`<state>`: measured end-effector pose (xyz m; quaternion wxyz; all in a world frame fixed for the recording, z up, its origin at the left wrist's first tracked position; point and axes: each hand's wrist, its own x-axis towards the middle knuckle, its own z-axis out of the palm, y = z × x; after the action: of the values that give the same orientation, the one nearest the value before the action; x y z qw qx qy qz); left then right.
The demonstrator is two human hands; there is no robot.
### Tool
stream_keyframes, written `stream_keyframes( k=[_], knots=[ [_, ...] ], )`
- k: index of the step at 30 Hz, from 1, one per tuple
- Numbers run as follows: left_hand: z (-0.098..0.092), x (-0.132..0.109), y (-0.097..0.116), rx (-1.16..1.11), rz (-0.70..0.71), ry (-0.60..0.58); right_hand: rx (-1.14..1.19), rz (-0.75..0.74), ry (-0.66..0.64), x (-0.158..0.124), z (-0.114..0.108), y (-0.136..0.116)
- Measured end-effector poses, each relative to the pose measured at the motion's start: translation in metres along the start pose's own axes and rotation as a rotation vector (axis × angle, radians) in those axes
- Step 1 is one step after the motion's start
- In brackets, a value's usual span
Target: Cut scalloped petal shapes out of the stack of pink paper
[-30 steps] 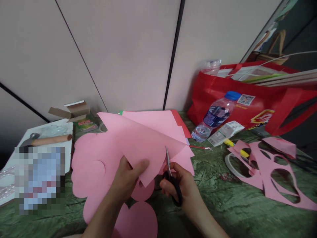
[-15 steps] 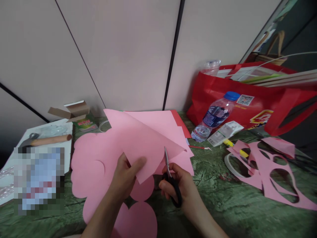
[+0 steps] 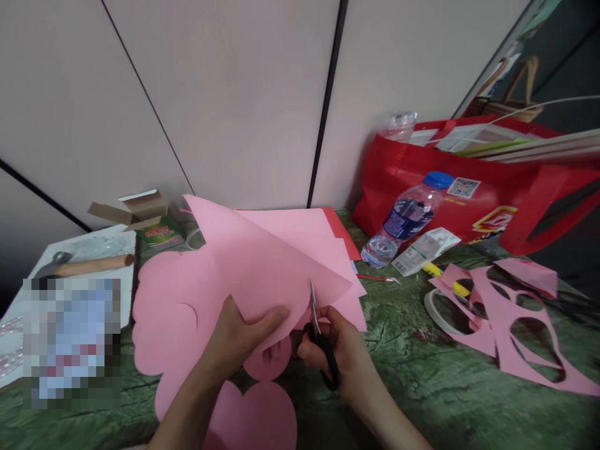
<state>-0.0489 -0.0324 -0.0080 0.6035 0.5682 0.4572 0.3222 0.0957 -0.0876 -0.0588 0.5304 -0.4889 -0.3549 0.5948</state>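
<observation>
My left hand (image 3: pixel 248 334) grips a sheet of pink paper (image 3: pixel 262 265) near its lower edge, thumb on top and fingers underneath. The sheet is raised and tilted, with a corner pointing up to the left. In my right hand (image 3: pixel 340 344) is a pair of scissors (image 3: pixel 323 353) with black handles, its blades set at the sheet's cut edge on the right. Part of the lower blade is hidden by the paper. Pink paper cutouts with rounded, scalloped edges (image 3: pixel 164 319) lie beneath and to the left, some partly under my left forearm.
Pink cut-out scraps (image 3: pixel 504 325) and a tape roll (image 3: pixel 438 315) lie at right. Behind them stand a water bottle (image 3: pixel 405 219), a small white box (image 3: pixel 426 252) and a red bag (image 3: pixel 398 169). A hammer (image 3: pixel 94 265) and an opened box (image 3: pixel 162 231) are at left.
My left hand has shifted slightly right along the sheet's edge, its fingertips now showing below. The sheet's upper left corner has swung up and left. The scissors have moved slightly left.
</observation>
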Motion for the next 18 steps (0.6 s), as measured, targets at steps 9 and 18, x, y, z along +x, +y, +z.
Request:
stream_keyframes(
  k=[9,18],
  knots=[
    [-0.0003,0.0004,-0.0035,0.003,0.022,-0.012,0.018,-0.065,-0.019,-0.0005,0.0005,-0.0063],
    [-0.0003,0.0014,-0.0054,-0.043,0.044,-0.007,0.028,-0.07,-0.017,0.0002,0.0008,-0.0012]
  ],
)
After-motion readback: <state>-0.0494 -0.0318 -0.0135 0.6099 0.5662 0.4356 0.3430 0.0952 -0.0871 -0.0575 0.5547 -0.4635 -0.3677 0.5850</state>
